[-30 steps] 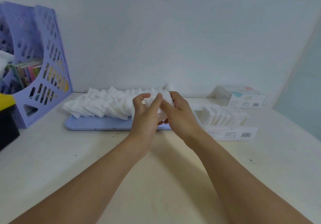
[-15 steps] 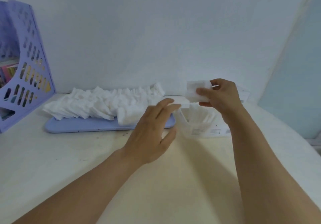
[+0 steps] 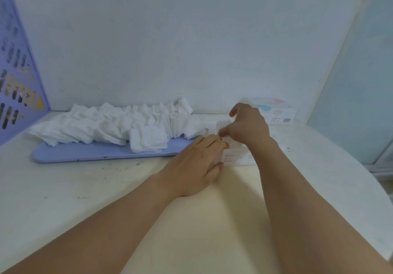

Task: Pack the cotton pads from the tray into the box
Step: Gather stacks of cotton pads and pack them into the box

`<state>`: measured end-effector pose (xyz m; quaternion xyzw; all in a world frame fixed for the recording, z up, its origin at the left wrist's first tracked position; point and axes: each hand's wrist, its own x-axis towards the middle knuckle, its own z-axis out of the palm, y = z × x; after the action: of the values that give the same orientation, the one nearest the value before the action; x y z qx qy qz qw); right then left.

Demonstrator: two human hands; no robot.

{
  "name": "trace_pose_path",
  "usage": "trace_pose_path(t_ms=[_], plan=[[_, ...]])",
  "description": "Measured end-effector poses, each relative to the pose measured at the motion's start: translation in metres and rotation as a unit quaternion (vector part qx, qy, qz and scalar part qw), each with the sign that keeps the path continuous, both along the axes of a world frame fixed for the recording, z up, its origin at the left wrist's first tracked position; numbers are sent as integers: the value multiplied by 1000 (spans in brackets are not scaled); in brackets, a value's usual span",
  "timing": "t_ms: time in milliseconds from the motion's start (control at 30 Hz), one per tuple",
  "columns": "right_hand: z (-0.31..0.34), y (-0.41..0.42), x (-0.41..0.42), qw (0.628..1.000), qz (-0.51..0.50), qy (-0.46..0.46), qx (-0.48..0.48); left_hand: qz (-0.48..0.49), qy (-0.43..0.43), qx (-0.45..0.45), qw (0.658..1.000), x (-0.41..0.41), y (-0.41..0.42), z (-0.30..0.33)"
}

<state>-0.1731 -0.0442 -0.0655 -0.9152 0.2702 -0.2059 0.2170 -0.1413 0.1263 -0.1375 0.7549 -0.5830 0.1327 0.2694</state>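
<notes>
Bench (image 3: 89, 188): pale, lightly speckled, running under both our forearms.
Left hand (image 3: 194, 167): fingers straight, laid against the box's near-left end, thumb at the bench.
Box (image 3: 236, 157): clear, just right of the tray, mostly hidden by our hands.
Right hand (image 3: 247, 125): over the box, fingertips seemingly pinching cotton pads into it; the blur hides the grip.
Tray (image 3: 89, 151): lilac, carrying cotton pads (image 3: 110, 126) in overlapping rows.
Second box (image 3: 274, 110): by the wall.
File rack (image 3: 17, 78): lilac, far left.
</notes>
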Motion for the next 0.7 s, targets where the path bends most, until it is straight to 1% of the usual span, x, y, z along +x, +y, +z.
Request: trace_pose_path(t_ms=[267, 467, 567, 600, 700], plan=[[-2, 14, 5, 988, -18, 109, -111, -21, 20, -7, 1000, -3, 1, 2], [-13, 11, 11, 985, -46, 89, -144, -29, 34, -10, 999, -4, 0, 1], [-18, 9, 16, 971, -25, 138, -194, -33, 42, -8, 999, -3, 0, 0], [-19, 8, 18, 968, -15, 161, -194, -34, 45, -8, 998, -3, 0, 0], [-21, 4, 22, 965, 7, 214, -153, -41, 47, -18, 998, -2, 0, 0]])
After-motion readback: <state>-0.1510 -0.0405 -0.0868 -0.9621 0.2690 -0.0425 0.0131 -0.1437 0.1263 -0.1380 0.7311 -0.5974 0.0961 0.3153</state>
